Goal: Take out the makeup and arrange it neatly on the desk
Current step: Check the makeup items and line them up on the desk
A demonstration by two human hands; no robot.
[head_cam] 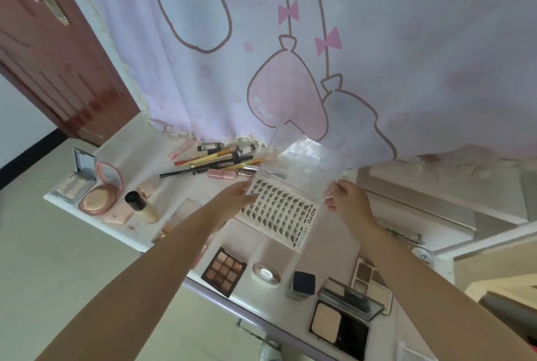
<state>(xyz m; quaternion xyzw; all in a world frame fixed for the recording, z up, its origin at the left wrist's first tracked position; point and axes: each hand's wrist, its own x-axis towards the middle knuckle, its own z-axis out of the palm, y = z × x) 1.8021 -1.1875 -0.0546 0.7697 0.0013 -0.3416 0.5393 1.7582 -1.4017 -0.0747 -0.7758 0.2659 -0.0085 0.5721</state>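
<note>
Lash case point(280, 209) is up off the desk point(136, 157), clear lid flipped open; left hand point(232, 200) grips its left edge, right hand point(345, 200) pinches the lid corner. Most stuff looks laid out already: compacts point(98, 195), eyeshadow palette point(224, 271), powder point(338, 327). That pencil pile point(215, 161) by the curtain point(290, 55) is still messy, I think, kinda blurry there. No bag visible.

White desk point(139, 157) spread with makeup.
On it: open round pink compact point(100, 196), nine-pan eyeshadow palette point(224, 270), pencil pile point(215, 161), dark-capped foundation bottle point(142, 207), open powder compact point(340, 324).
</note>
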